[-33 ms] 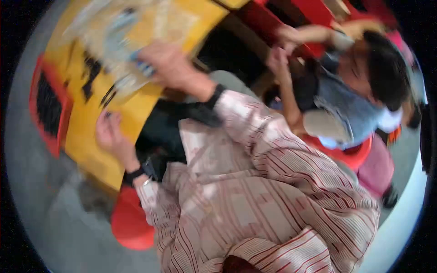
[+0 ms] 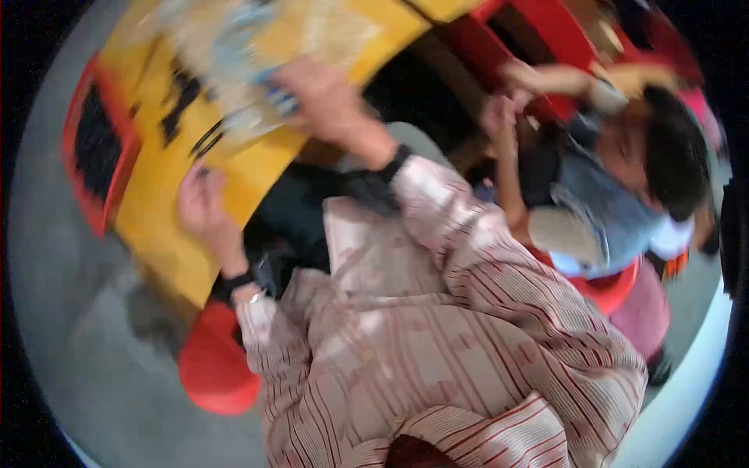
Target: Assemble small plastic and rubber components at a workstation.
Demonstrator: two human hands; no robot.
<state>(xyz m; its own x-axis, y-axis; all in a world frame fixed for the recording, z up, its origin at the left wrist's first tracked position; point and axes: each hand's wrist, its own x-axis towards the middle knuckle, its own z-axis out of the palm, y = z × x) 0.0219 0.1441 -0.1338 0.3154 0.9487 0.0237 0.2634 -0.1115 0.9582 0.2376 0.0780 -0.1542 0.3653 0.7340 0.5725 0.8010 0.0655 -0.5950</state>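
My left hand (image 2: 204, 207) is at the near side of the yellow table (image 2: 168, 253), its fingers pinched on a small dark piece (image 2: 204, 172) too blurred to name. Just beyond its fingertips lies a thin black loop (image 2: 207, 140). Over the table to the right, my right hand (image 2: 328, 105) is closed on a blue-and-white object (image 2: 281, 100); the hand hides most of it. Clear plastic bags (image 2: 328, 31) lie under and beyond that hand, with a light-blue item (image 2: 238, 39) among them. Several black pieces (image 2: 179, 105) are scattered left of the bags.
A red-framed bin with dark contents (image 2: 97, 148) stands off the table's left edge. A red stool (image 2: 218, 363) is beside my left arm. To my right, a seated person (image 2: 616, 179) works with both hands close together near red trays (image 2: 538, 35).
The whole view has swung, so the table and both hands appear shifted to the right and slightly up. Both hands keep their grips, with little visible movement over the table.
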